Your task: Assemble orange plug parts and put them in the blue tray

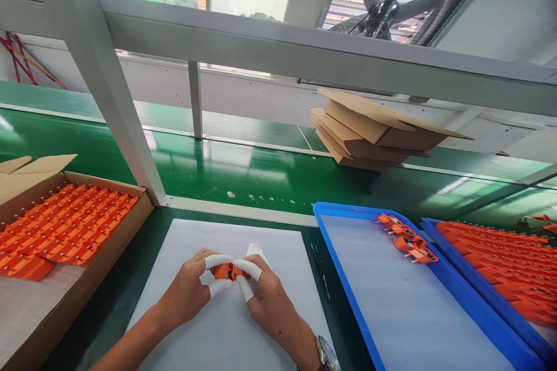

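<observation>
An orange part (pixel 224 271) with a dark middle is pinched between both hands above a white sheet (pixel 191 243). My left hand (pixel 191 284) grips its left side with thumb and forefinger, which wear white finger covers. From the right, my right hand (pixel 265 290) holds the other side, also with covered fingertips, and a watch (pixel 326 353) is on that wrist. Just behind my right fingers a small white object (pixel 257 251) shows in part. The fingers hide much of the orange part.
At left stands a cardboard box (pixel 108 243) with rows of orange parts. Tweezers (pixel 321 272) lie right of the sheet. A blue tray (pixel 348 295) holds several orange parts; another blue tray (pixel 461 255) is fuller. Beyond the metal frame (pixel 261 43), cardboard (pixel 369 127) is stacked.
</observation>
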Available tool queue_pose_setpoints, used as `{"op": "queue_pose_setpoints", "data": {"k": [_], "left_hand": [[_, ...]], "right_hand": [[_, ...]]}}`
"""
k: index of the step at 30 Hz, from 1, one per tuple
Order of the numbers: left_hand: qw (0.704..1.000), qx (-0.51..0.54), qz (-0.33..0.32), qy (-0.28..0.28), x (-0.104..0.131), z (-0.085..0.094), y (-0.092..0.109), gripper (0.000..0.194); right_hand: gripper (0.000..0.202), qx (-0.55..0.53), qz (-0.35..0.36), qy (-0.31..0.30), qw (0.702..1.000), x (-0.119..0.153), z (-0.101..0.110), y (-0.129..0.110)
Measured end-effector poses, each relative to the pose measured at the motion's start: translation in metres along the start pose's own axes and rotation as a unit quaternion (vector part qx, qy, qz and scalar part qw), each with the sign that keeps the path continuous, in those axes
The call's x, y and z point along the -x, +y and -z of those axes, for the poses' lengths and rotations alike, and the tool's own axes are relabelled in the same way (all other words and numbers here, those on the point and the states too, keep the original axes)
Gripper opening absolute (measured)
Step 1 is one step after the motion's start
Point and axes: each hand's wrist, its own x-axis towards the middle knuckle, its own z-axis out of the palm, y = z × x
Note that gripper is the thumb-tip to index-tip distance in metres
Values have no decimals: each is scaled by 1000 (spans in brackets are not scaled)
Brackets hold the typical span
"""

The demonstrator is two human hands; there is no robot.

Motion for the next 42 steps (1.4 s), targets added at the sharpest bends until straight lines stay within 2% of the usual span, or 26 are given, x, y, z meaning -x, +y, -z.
{"op": "queue_pose_setpoints", "data": {"k": [2,7,16,18,22,24,32,37,42], "left_hand": [[1000,-5,-2,-6,1,-1,1,30],[1000,-6,-28,-12,3,-4,2,14],[992,-57,-108,-28,3,-1,-5,23],[993,-54,-95,-38,3,0,-5,24],[997,-26,-10,-72,3,5,0,37],[997,-19,10,-81,2,7,1,39],[996,5,12,-88,3,6,-4,33],[996,6,0,-84,3,5,-6,30],[996,-29,-2,-80,1,4,-5,26]], "right_hand": [[48,-19,-12,19,1000,0,-1,1],[33,-75,-54,53,994,-1,-1,1],[27,-74,-55,46,995,1,-2,-4],[26,-63,-61,41,995,0,-2,-4],[25,-60,-63,28,996,-2,-1,-5],[27,-59,-55,20,997,-2,0,-6],[42,-41,-17,-22,999,1,3,-5],[36,-50,-18,-17,998,0,2,-5],[31,-24,-24,-38,999,-2,5,-5]]}}
